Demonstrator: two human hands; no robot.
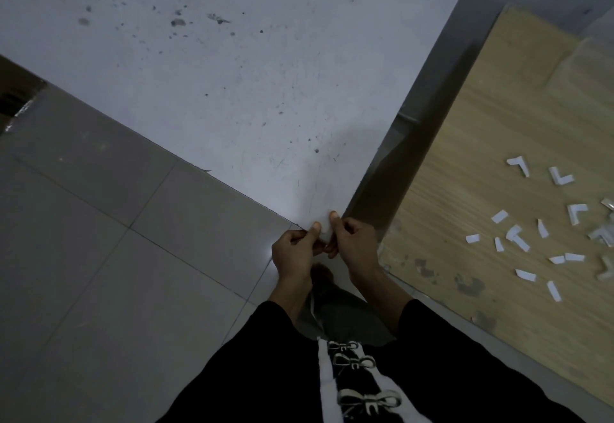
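Both hands pinch the near corner of a large white panel [232, 90] held over a tiled floor.

The speckled, scuffed panel spreads far and left from that corner, which sits near the middle of the scene. The left hand [294, 250] and right hand [355, 243] meet there — thumbs on top, fingers curled beneath, clamped on the edge. Grey floor tiles [116, 256] lie below and to the left. On the right, a wooden board [481, 157] carries scattered small white pieces [561, 176] — some L-shaped, some straight strips.

Two hands [294, 250] [357, 243], one white panel [232, 90], one wooden board [481, 190], about fifteen white pieces [525, 275]
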